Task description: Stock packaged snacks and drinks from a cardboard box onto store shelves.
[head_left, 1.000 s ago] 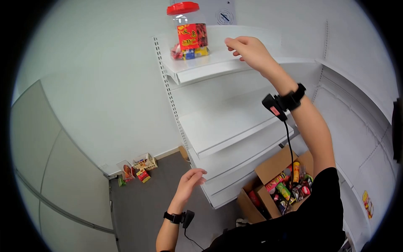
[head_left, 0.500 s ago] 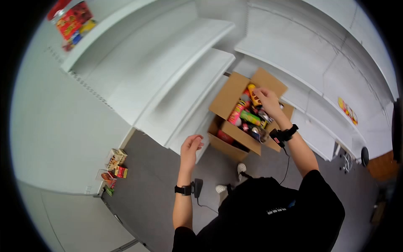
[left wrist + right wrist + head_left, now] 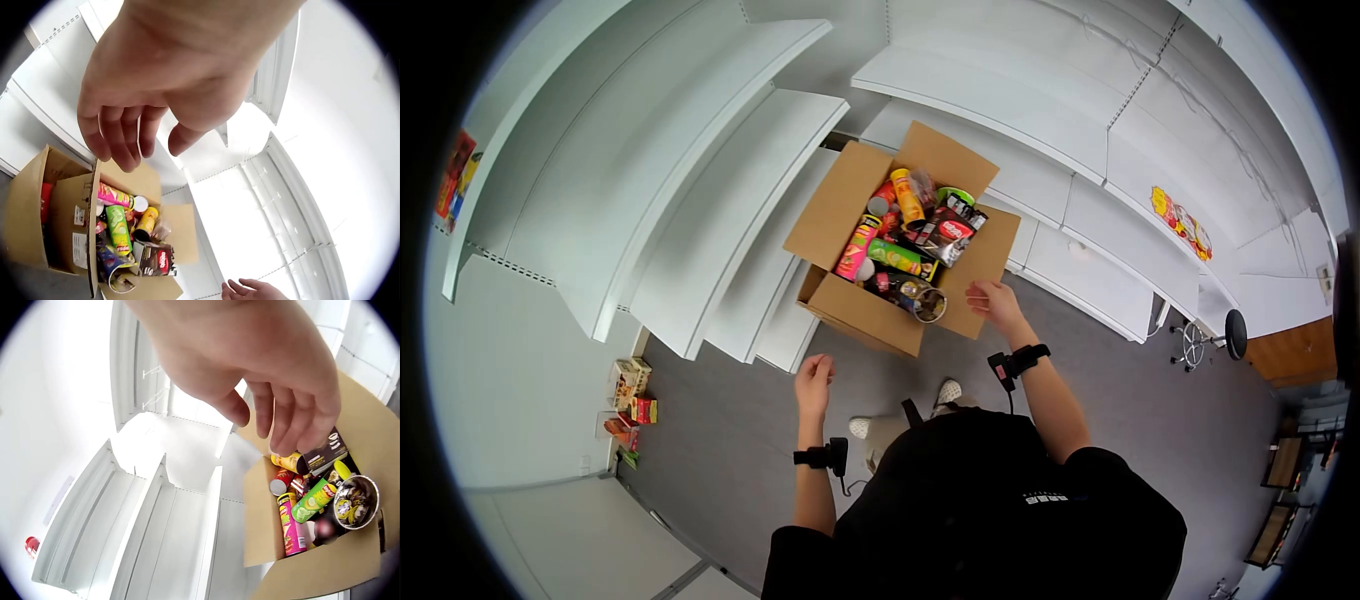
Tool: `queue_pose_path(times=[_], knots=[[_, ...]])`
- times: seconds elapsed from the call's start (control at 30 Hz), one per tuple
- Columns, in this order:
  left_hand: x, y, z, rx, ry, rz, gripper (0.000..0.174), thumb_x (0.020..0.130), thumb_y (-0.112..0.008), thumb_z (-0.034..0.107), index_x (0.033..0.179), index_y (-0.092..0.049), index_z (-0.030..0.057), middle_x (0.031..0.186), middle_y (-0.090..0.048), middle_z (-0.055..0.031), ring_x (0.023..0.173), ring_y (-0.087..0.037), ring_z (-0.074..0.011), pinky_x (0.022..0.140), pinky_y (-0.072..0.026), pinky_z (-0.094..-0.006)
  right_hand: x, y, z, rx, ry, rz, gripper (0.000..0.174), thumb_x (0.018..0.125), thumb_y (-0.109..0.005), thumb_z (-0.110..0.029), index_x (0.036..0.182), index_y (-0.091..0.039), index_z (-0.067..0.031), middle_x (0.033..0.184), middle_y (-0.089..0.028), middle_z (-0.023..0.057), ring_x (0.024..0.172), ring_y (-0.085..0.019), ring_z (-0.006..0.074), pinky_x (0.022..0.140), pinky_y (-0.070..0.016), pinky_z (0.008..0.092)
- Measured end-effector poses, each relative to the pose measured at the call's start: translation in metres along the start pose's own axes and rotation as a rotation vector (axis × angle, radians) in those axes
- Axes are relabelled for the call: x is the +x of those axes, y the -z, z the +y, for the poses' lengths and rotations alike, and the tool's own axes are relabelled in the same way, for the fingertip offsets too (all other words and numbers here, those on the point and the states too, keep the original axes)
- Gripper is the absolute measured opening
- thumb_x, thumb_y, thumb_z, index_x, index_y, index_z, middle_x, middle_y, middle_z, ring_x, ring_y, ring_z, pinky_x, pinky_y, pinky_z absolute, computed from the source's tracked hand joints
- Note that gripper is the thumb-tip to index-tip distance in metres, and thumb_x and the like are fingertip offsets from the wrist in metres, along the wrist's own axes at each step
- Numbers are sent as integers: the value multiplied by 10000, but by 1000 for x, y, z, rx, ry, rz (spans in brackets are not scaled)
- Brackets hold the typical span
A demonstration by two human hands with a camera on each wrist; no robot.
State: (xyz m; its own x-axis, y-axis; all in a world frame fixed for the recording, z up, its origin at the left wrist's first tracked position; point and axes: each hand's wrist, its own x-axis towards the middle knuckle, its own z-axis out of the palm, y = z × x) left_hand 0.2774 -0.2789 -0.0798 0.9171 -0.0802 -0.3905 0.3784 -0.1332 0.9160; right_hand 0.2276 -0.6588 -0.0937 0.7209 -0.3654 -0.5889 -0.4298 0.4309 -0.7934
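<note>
An open cardboard box (image 3: 835,205) full of packaged snacks stands on the floor in front of the person. Inside lie a green snack can (image 3: 900,258), a pink can (image 3: 858,247), a yellow can (image 3: 907,197), a dark pack with a red label (image 3: 948,235) and a round tub (image 3: 928,305). The right hand (image 3: 995,303) hovers by the box's right flap, fingers loosely bent and holding nothing. Lower left of the box hangs the left hand (image 3: 814,385), also holding nothing; its fingers droop relaxed in the left wrist view.
White shelves (image 3: 730,190) rise on the left, and more shelves (image 3: 1000,130) run along the back and right. A red-labelled jar (image 3: 455,180) is on the upper left shelf. Snack packs (image 3: 640,410) sit on the floor by the wall. At right is a wheeled stool (image 3: 1235,335).
The head view has swung down and right, from the jar's shelf to the box. My right hand has come down from near the jar to the box's flap. Both hands stay unladen.
</note>
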Motion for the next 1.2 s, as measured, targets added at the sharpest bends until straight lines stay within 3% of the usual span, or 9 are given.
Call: queue_pose_path(times=[0.2, 0.43, 0.53, 0.63, 0.73, 0.77, 0.9, 1.0, 1.2], knots=[[16, -83, -53, 80, 63, -44, 244, 864, -608, 237, 964, -620, 15, 820, -621, -31, 691, -601, -118, 581, -435, -239, 28, 65, 17, 252, -220, -77, 254, 869, -571, -281, 989, -592, -58, 972, -639, 84, 884, -601, 201, 785, -485, 345], [47, -147, -84, 498, 88, -148, 339, 851, -571, 282, 1007, -643, -10, 903, -675, -141, 750, -655, -232, 698, -502, -341, 43, 97, 21, 415, -311, -84, 269, 880, -560, -265, 1031, -562, -42, 1035, -610, 111, 932, -579, 234, 817, -480, 374], [67, -174, -89, 768, 15, -249, 345, 846, -547, 309, 1017, -663, 32, 929, -677, -165, 853, -651, -300, 767, -497, -401, 43, 107, 16, 421, -320, -62, 261, 883, -557, -262, 1029, -565, -46, 1029, -610, 113, 952, -574, 242, 835, -474, 380], [100, -194, -109, 846, -98, -496, 408, 816, -572, 336, 1119, -631, 69, 1049, -644, -205, 998, -600, -360, 850, -470, -437, 44, 122, 8, 455, -286, -93, 265, 887, -550, -268, 1028, -571, -45, 1028, -613, 109, 955, -572, 238, 830, -467, 378], [124, -215, -136, 960, 19, -552, 583, 771, -622, 357, 1267, -524, 68, 1149, -593, -237, 1077, -555, -382, 912, -447, -431, 41, 141, -10, 410, -307, -17, 270, 889, -553, -274, 1040, -577, -52, 1047, -612, 111, 984, -564, 247, 862, -457, 391], [133, -221, -134, 984, 123, -639, 786, 741, -652, 355, 1404, -337, 73, 1280, -488, -265, 1134, -509, -405, 943, -430, -435, 43, 146, -15, 403, -302, -12, 277, 890, -554, -280, 1045, -577, -52, 1056, -610, 111, 988, -562, 247, 867, -456, 393], [162, -230, -163, 908, 151, -570, 891, 748, -646, 368, 1457, -190, 79, 1372, -374, -259, 1192, -461, -403, 966, -410, -458, 50, 158, -20, 435, -301, 12, 290, 894, -554, -291, 1060, -576, -54, 1079, -604, 111, 998, -557, 246, 868, -459, 394], [176, -226, -173, 999, 153, -589, 880, 753, -628, 405, 1456, -200, 92, 1356, -389, -259, 1182, -463, -409, 965, -410, -461, 61, 152, -27, 453, -309, 20, 282, 898, -550, -281, 1062, -576, -53, 1080, -604, 111, 989, -560, 246, 861, -464, 388], [164, -208, -126, 1132, 33, -397, 462, 852, -485, 349, 1237, -502, 95, 1069, -603, -235, 968, -582, -403, 819, -473, -474, 83, 146, -21, 526, -340, -38, 271, 899, -548, -269, 1057, -578, -51, 1058, -612, 104, 983, -566, 239, 857, -468, 378]])
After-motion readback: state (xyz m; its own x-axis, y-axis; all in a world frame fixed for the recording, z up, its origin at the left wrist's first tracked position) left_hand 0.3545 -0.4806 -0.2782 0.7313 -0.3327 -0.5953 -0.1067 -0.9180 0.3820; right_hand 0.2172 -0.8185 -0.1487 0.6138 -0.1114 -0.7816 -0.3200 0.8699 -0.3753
